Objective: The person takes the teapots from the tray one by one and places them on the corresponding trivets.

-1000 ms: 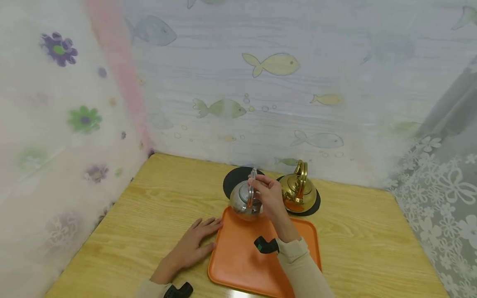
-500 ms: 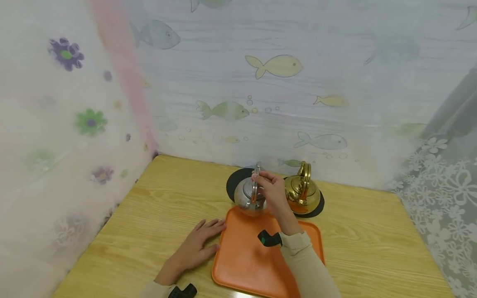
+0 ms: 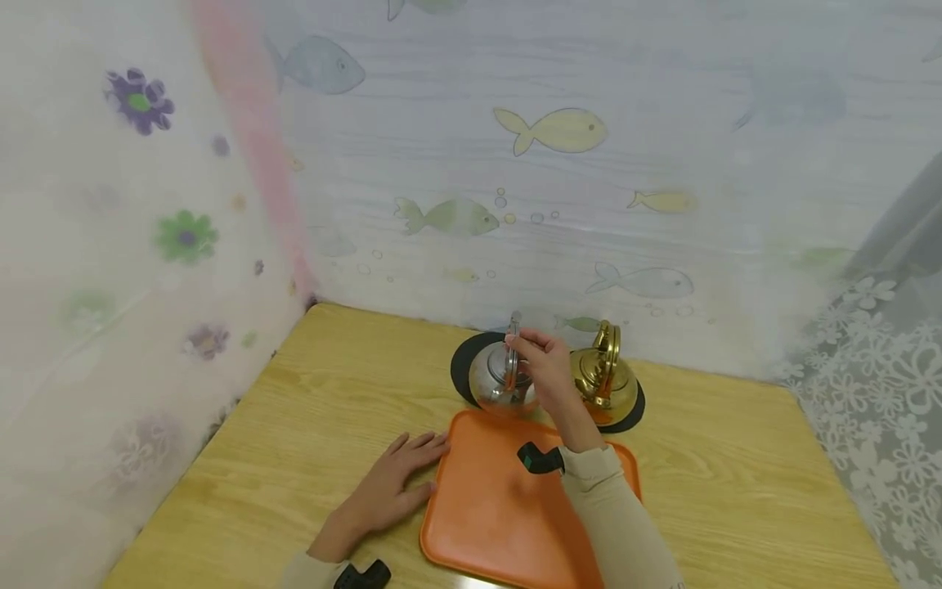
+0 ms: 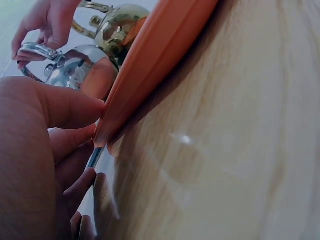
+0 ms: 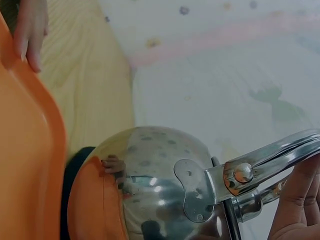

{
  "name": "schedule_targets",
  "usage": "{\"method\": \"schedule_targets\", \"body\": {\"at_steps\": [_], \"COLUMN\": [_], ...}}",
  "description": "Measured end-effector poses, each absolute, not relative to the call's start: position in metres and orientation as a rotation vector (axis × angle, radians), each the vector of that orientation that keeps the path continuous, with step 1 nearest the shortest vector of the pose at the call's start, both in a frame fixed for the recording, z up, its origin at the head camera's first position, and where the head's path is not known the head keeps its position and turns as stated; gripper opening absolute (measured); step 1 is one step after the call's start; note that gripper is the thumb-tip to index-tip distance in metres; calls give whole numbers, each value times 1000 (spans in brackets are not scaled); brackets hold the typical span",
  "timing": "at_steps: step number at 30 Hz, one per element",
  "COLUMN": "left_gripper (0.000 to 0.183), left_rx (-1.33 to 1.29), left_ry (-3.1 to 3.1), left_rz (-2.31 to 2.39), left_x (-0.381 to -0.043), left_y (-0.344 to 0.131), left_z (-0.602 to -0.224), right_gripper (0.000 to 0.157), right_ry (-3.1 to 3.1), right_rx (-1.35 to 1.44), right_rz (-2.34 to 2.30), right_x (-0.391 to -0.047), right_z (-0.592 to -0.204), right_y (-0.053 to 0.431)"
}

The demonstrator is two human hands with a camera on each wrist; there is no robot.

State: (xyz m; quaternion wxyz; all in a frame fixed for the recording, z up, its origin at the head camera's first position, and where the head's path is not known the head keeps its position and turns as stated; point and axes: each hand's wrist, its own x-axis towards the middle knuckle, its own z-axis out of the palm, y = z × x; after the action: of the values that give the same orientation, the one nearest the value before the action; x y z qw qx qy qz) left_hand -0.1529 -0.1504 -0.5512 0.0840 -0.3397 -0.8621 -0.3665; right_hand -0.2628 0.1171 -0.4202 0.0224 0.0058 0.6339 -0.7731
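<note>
My right hand grips the upright handle of a silver kettle. The kettle is over a black round mat behind the tray; whether its base touches the mat I cannot tell. In the right wrist view the shiny kettle body fills the lower middle, with the hand at the right edge. My left hand lies on the table, fingers extended, fingertips touching the left edge of an orange tray. In the left wrist view the thumb meets the tray's rim.
A gold kettle stands on another black mat, just right of my right hand. The wooden table runs back to a wall covering printed with fish. A lacy curtain hangs on the right.
My right hand has carried the silver kettle slightly back, off the tray's far edge and over the black mat. The view has shifted a little; the left hand stays at the tray.
</note>
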Motion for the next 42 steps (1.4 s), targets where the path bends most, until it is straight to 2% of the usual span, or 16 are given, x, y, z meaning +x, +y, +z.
{"method": "schedule_targets", "body": {"at_steps": [6,14,23,30,42], "left_gripper": [52,51,51,52,51], "left_rx": [-1007,-1007,-992,-987,-998], "left_ry": [-2585,-2580,-2592,-2593,-2578], "left_rz": [-1101,-1113,-1115,-1123,-1058], "left_x": [-154,-152,-149,-150,-150], "left_y": [-151,-151,-151,-149,-151], "left_z": [-553,-553,-551,-551,-551], "right_gripper": [34,21,41,28,31], "right_ry": [2003,1979,1990,2020,2005], "right_rx": [34,72,96,44,7], "right_rz": [-2375,-2401,-2380,-2373,-2390], "right_x": [-270,-283,-290,-294,-298], "right_z": [-416,-423,-430,-432,-434], "right_y": [116,114,113,109,108]}}
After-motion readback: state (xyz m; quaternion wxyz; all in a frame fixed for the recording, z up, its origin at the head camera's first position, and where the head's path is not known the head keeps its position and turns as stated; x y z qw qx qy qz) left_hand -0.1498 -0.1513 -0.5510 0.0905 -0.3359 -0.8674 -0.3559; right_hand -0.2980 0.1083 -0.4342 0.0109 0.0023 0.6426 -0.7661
